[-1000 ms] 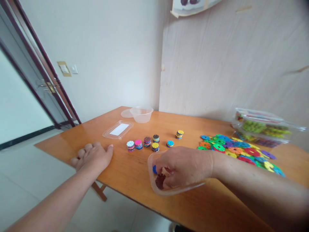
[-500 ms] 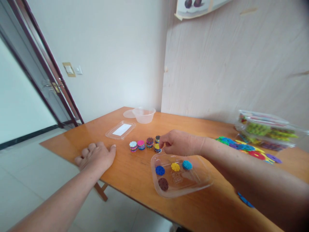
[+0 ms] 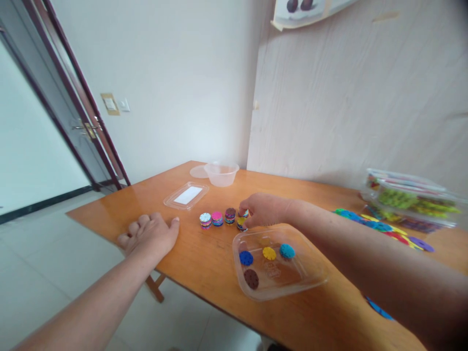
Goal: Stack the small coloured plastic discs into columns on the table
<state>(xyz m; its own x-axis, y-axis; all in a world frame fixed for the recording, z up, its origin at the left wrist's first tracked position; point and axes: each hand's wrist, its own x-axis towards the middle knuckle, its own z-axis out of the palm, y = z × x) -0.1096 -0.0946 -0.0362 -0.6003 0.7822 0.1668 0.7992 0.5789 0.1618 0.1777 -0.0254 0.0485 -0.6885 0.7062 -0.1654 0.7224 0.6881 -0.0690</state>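
Observation:
Palm down at the table's left front edge, my left hand (image 3: 149,236) rests with its thumb out and fingers loosely curled, holding nothing. My right hand (image 3: 265,209) reaches across to small stacks of notched plastic discs, its thumb and forefinger pinched at the back right stack (image 3: 244,213) on a disc mostly hidden by the fingers. Just in front stands a stack with a yellow top (image 3: 242,224), partly covered by the thumb. Leftward in the row are stacks topped brown (image 3: 230,214), pink (image 3: 217,218) and white (image 3: 205,220).
A clear tray (image 3: 280,292) in front holds a few loose discs: blue, yellow, light blue and brown. Behind lie a clear lid (image 3: 168,201) with a white label and a round tub (image 3: 221,175). Larger colored discs (image 3: 382,226) and clear boxes (image 3: 413,197) sit at right.
My right hand has shifted slightly back, its fingers now around the back right stack, where a pale edge shows. My left hand stays put. The whole view has shifted slightly.

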